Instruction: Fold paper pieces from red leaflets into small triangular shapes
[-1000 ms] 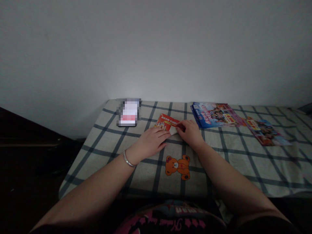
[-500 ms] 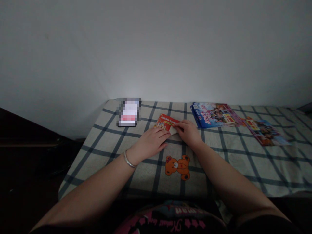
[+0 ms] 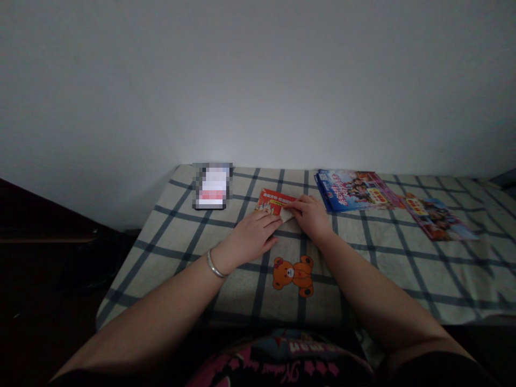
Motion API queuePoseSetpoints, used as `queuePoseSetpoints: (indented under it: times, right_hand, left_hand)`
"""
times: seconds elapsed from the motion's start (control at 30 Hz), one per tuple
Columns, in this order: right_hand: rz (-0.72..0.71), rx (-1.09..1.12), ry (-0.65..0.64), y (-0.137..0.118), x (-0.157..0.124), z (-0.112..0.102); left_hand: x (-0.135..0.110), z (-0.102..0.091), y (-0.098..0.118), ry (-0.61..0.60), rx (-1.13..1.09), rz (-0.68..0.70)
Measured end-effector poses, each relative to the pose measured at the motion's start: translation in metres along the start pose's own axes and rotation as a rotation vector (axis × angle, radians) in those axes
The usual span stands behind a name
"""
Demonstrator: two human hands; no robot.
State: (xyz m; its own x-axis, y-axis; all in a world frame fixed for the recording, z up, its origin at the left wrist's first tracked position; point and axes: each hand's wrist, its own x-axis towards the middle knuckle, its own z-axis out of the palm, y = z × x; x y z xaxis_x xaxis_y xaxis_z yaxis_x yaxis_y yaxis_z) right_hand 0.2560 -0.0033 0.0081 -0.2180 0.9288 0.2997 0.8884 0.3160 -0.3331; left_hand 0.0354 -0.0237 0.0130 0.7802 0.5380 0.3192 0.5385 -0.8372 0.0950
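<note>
A red printed leaflet [image 3: 277,199] lies on the checked tablecloth, with a small white part of it showing at its near right corner. My left hand [image 3: 253,234], a silver bangle at its wrist, rests with fingers stretched out over the leaflet's near left edge, pressing it from above. At the right side my right hand [image 3: 308,217] has its thumb and fingertips closed on the leaflet's edge, by the white part. Both hands hide the leaflet's near edge, so I cannot tell how it is folded there.
A phone [image 3: 212,187] with a lit, blurred screen lies at the back left. Stacked blue and pink leaflets [image 3: 350,191] lie right of my hands, with another leaflet [image 3: 437,215] farther right. An orange bear picture [image 3: 293,275] is on the tablecloth [image 3: 193,301]. A wall rises behind.
My right fingertips have shifted slightly at the leaflet's right edge, and a bit more of its red face shows. My left hand has barely moved.
</note>
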Motion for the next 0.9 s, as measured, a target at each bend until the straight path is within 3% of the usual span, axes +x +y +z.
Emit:
queuePoseSetpoints:
  times: [0.63, 0.9]
  right_hand:
    - [0.017, -0.068, 0.003, -0.006, 0.000, 0.003]
    - [0.001, -0.053, 0.013, -0.007, 0.000, 0.002]
  left_hand:
    - [0.000, -0.001, 0.000, -0.029, 0.060, 0.000]
    - [-0.004, -0.006, -0.012, -0.045, 0.022, 0.026]
